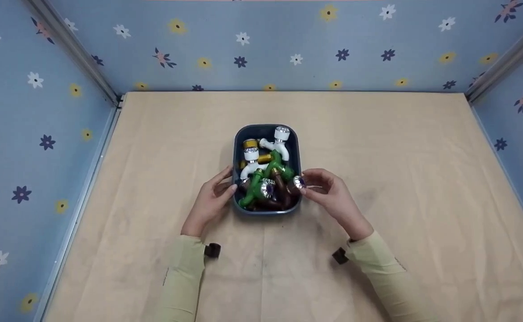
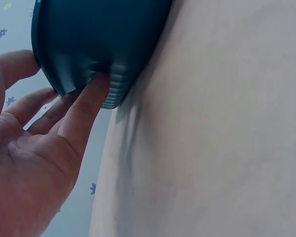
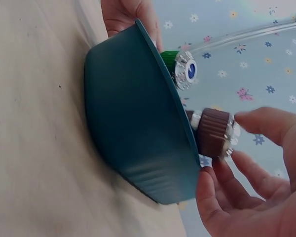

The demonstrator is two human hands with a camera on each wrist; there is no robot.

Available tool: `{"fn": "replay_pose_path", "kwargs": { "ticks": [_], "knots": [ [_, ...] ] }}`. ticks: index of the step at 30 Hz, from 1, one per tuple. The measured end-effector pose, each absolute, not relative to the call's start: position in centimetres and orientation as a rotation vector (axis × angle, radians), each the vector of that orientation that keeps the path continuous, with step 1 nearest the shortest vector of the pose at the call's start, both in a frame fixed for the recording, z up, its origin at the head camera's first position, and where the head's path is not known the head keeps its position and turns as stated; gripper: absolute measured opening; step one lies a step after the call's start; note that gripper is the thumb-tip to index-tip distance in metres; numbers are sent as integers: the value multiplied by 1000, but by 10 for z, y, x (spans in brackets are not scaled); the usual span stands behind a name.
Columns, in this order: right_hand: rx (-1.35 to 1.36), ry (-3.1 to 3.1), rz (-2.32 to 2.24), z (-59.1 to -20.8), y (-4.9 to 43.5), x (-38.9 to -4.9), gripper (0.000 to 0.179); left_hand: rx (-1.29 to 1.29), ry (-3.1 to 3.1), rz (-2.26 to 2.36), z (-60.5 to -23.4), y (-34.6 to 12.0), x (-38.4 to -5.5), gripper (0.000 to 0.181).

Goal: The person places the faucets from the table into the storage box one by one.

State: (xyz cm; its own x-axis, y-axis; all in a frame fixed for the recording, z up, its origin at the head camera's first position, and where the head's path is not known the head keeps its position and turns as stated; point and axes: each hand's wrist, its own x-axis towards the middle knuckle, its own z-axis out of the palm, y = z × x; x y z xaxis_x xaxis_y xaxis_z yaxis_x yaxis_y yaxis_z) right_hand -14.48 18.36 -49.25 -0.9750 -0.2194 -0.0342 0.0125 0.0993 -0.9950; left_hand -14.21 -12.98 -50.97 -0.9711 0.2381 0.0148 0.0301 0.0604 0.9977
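Note:
A dark teal plastic basin (image 1: 266, 213) holds several toy-like plastic taps in white, green, brown and gold. My left hand (image 1: 211, 196) holds the basin's left side, its thumb at the rim and its fingers (image 2: 91, 101) against the ribbed outer wall. At the right rim, my right hand (image 1: 333, 197) pinches the clear-topped knob of a brown tap (image 3: 213, 132) between thumb and forefinger. Its other fingers lie near the basin's outer wall. Near the front of the basin lies a green tap (image 1: 255, 188); a white tap (image 1: 281, 146) sits at its back right.
Beige cloth (image 1: 400, 179) covers the table under the basin. Blue flower-print panels (image 1: 279, 44) stand behind and on both sides, with metal strips along the corners. A small black device (image 1: 212, 250) is worn at each wrist.

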Motion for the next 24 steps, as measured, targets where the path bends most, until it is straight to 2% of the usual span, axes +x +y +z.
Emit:
{"fn": "replay_pose_path", "kwargs": {
  "ticks": [7,14,19,24],
  "knots": [
    [-245,2243,-1944,-488,201,-138,35,291,2256,1988,-502,-129,-141,54],
    [-285,2476,-1728,-467,219,-124,31,276,2417,1846,-507,-128,-137,50],
    [-281,2621,-1621,-485,245,-125,30,324,2485,1827,-529,-135,-141,46],
    [-313,2738,-1490,-500,268,-127,31,329,2562,1750,-529,-146,-140,45]
  ]
}}
